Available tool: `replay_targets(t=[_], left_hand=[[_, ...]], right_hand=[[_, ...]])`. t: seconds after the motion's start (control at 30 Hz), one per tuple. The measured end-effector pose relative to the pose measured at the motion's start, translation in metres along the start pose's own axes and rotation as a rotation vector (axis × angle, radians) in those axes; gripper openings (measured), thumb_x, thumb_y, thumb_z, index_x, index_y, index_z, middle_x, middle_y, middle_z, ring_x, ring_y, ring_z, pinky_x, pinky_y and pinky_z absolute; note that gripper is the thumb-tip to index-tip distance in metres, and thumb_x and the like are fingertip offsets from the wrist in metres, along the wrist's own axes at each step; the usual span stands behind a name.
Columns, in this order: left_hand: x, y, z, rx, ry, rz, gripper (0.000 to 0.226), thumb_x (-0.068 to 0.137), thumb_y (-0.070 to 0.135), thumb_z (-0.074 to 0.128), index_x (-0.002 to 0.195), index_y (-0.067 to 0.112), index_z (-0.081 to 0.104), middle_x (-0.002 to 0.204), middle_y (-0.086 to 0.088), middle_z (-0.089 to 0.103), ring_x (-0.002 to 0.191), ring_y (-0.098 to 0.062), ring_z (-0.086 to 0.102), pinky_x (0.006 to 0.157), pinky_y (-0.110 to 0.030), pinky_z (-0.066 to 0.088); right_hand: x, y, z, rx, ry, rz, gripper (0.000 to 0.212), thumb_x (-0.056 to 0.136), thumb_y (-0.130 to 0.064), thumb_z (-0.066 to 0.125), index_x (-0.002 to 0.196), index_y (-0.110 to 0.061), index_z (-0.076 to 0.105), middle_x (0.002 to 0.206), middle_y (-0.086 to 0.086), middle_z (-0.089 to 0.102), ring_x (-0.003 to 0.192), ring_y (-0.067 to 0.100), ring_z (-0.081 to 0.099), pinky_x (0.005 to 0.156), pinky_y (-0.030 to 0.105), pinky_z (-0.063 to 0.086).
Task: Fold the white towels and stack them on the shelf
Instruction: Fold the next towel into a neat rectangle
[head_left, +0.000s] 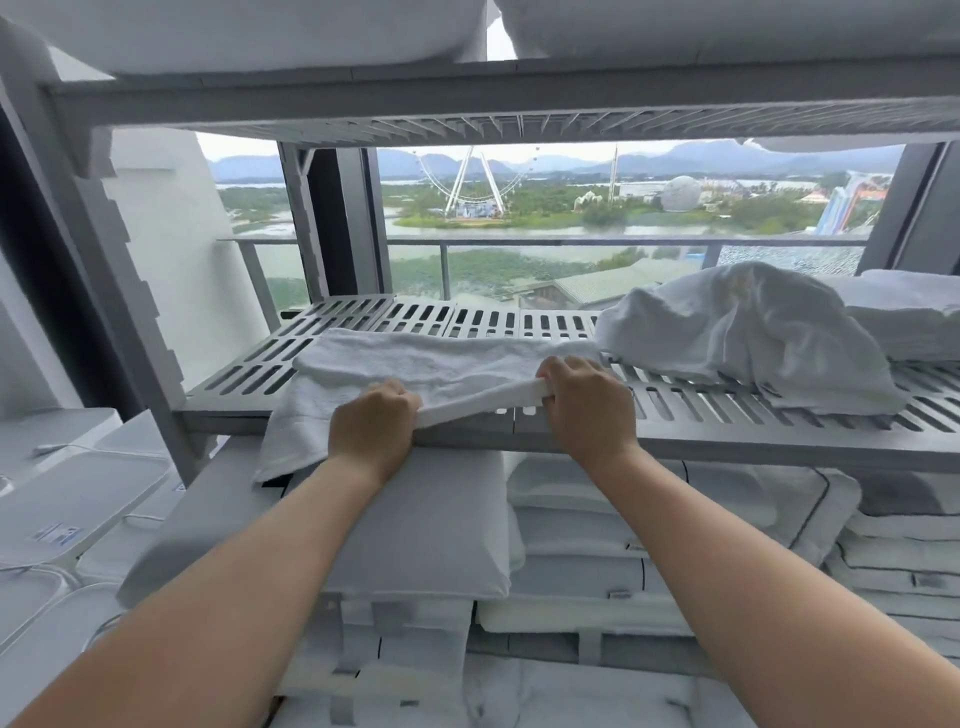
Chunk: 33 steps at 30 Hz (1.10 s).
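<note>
Both hands are closed on the near edge of one white towel (415, 364). The left hand (375, 423) and the right hand (586, 402) pinch a folded band of cloth that runs tight between them. The towel lies on the slotted shelf (675, 405) just beyond the knuckles, and its left part hangs over the shelf front, beside the left wrist. A loose heap of white cloth (748, 332) rests on the shelf to the right of the right hand. The towel looks soft, light and limp, so I think it sags wherever it is not held. Taking it at the corners or along an edge, as now, probably keeps the fold straight.
</note>
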<state>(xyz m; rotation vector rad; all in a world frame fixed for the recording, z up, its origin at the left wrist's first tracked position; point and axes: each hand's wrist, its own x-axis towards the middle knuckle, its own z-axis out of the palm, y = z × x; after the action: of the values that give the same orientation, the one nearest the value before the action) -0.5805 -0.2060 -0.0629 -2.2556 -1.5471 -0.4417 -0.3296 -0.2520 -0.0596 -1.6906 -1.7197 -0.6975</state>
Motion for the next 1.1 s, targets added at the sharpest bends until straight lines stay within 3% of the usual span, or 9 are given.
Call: replay_targets(t=[0.13, 0.3, 0.4, 0.53, 0.63, 0.77, 0.93, 1.03, 1.1], left_hand=[[0.023, -0.01, -0.017, 0.062, 0.004, -0.136, 0.024, 0.09, -0.002, 0.049, 0.086, 0.016, 0.066, 0.085, -0.003, 0.063, 0.068, -0.024, 0.056, 0.058, -0.035, 0.045], [0.042, -0.023, -0.01, -0.03, -0.073, -0.376, 0.02, 0.095, 0.009, 0.05, 0.099, 0.017, 0.068, 0.088, -0.006, 0.067, 0.077, -0.027, 0.056, 0.064, -0.034, 0.041], [0.059, -0.032, -0.005, -0.193, 0.041, -0.38, 0.025, 0.097, 0.015, 0.053, 0.118, 0.023, 0.065, 0.105, -0.008, 0.071, 0.087, -0.029, 0.059, 0.067, -0.035, 0.04], [0.103, -0.045, 0.004, -0.246, 0.122, -0.274, 0.018, 0.097, 0.019, 0.054, 0.112, 0.023, 0.063, 0.085, -0.001, 0.063, 0.074, -0.023, 0.053, 0.059, -0.031, 0.037], [0.147, -0.055, 0.018, -0.303, -0.032, -0.206, 0.014, 0.097, 0.02, 0.054, 0.102, 0.026, 0.066, 0.09, 0.0, 0.065, 0.081, -0.024, 0.058, 0.069, -0.037, 0.049], [0.209, -0.067, 0.043, -0.275, -0.292, -0.063, 0.024, 0.095, 0.021, 0.057, 0.115, 0.025, 0.07, 0.123, -0.003, 0.068, 0.11, -0.026, 0.061, 0.093, -0.038, 0.05], [0.26, -0.076, 0.087, -0.296, -0.582, 0.024, 0.006, 0.09, 0.024, 0.069, 0.09, 0.021, 0.074, 0.1, 0.001, 0.073, 0.092, -0.015, 0.065, 0.088, -0.036, 0.055], [0.284, -0.082, 0.095, -0.238, -0.559, 0.078, 0.024, 0.083, 0.041, 0.076, 0.074, 0.024, 0.063, 0.081, 0.005, 0.067, 0.075, -0.012, 0.061, 0.064, -0.028, 0.046], [0.297, -0.083, 0.092, -0.189, -0.571, 0.09, 0.022, 0.078, 0.045, 0.079, 0.077, 0.026, 0.068, 0.081, 0.005, 0.07, 0.077, -0.013, 0.064, 0.061, -0.027, 0.045]], right_hand=[[0.018, 0.003, -0.001, -0.057, -0.057, 0.086, 0.019, 0.089, -0.007, 0.056, 0.098, -0.019, 0.068, 0.096, 0.003, 0.069, 0.087, 0.028, 0.066, 0.081, 0.037, 0.052], [0.036, 0.002, 0.014, -0.176, -0.084, 0.123, 0.027, 0.09, -0.004, 0.05, 0.102, -0.02, 0.068, 0.091, 0.002, 0.068, 0.083, 0.025, 0.067, 0.075, 0.034, 0.049], [0.058, 0.004, 0.025, -0.238, -0.112, 0.117, 0.027, 0.089, -0.005, 0.049, 0.104, -0.018, 0.068, 0.092, 0.004, 0.069, 0.086, 0.026, 0.067, 0.079, 0.037, 0.05], [0.095, 0.012, 0.042, -0.316, -0.155, 0.146, 0.026, 0.089, -0.006, 0.048, 0.107, -0.015, 0.065, 0.092, 0.006, 0.07, 0.09, 0.027, 0.065, 0.085, 0.039, 0.046], [0.12, 0.019, 0.063, -0.354, -0.224, 0.194, 0.024, 0.088, -0.006, 0.049, 0.101, -0.017, 0.065, 0.09, 0.004, 0.07, 0.092, 0.026, 0.064, 0.09, 0.039, 0.042], [0.151, 0.032, 0.103, -0.357, -0.364, 0.241, 0.029, 0.086, -0.003, 0.046, 0.101, -0.019, 0.064, 0.1, 0.005, 0.071, 0.1, 0.026, 0.064, 0.098, 0.04, 0.04], [0.162, 0.048, 0.154, -0.318, -0.542, 0.322, 0.03, 0.088, -0.006, 0.046, 0.109, -0.017, 0.064, 0.11, 0.005, 0.069, 0.104, 0.026, 0.064, 0.091, 0.039, 0.041], [0.165, 0.051, 0.171, -0.38, -0.528, 0.342, 0.029, 0.087, -0.014, 0.046, 0.11, -0.019, 0.063, 0.107, 0.003, 0.068, 0.102, 0.025, 0.063, 0.091, 0.041, 0.041], [0.168, 0.052, 0.177, -0.434, -0.438, 0.349, 0.029, 0.086, -0.014, 0.048, 0.11, -0.019, 0.062, 0.106, 0.004, 0.068, 0.103, 0.026, 0.061, 0.091, 0.042, 0.04]])
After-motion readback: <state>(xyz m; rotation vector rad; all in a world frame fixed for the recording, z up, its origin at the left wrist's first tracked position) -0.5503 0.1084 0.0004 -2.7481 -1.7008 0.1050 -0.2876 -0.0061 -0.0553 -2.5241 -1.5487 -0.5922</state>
